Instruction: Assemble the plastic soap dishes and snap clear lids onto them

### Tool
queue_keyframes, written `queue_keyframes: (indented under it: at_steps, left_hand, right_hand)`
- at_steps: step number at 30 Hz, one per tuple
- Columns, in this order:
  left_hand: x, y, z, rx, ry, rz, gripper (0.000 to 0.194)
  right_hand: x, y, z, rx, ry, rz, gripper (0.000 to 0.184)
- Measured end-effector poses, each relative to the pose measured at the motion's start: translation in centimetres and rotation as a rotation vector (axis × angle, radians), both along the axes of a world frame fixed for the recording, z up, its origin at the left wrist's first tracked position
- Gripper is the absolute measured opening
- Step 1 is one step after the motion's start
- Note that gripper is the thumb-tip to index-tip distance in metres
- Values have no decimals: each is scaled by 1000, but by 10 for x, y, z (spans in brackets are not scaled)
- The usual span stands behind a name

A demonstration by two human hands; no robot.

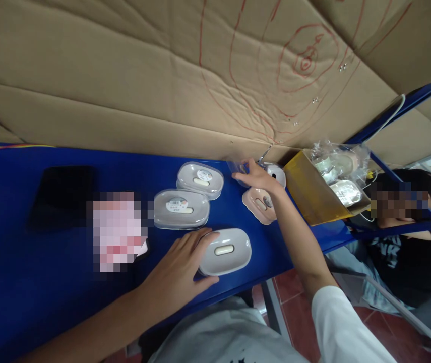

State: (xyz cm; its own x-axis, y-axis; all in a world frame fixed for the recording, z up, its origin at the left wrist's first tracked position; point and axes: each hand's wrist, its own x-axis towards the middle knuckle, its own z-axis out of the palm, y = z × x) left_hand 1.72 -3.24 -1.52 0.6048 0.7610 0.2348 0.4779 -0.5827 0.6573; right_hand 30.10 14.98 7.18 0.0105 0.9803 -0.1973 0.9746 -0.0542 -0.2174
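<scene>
My left hand point(179, 269) lies flat on the blue table point(18, 292), its fingers spread against the left side of a grey soap dish point(227, 250). My right hand point(257, 177) reaches far across, fingers curled on a clear plastic lid point(238, 166) beside a white dish point(278, 174). A pink dish point(259, 204) sits just under that wrist. Two grey dishes with clear lids and round labels lie further left, one point(181, 207) nearer and one point(200, 180) farther.
A yellow cardboard box point(309, 194) with wrapped dishes stands at the table's right end. A black phone point(62, 194) and a blurred pinkish item point(119, 232) lie at left. A cardboard wall point(162, 75) backs the table. Another person point(400, 242) sits at right.
</scene>
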Motion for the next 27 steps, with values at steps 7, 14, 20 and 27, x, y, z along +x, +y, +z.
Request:
queue_keyframes:
  at_steps: [7, 14, 20, 27]
  left_hand:
    - [-1, -1, -6, -215, -75, 29, 123]
    - [-2, 3, -9, -272, -55, -40, 134]
    - [-2, 7, -8, -137, -61, -104, 125]
    - [-10, 14, 0, -20, 3, -166, 107]
  right_hand:
    - [37, -126, 1, -8, 615, 459, 77]
    - [21, -201, -24, -56, 499, 694, 68]
    - [-3, -211, -44, 293, 257, 830, 41]
    - [-1, -224, -76, 490, 93, 849, 35]
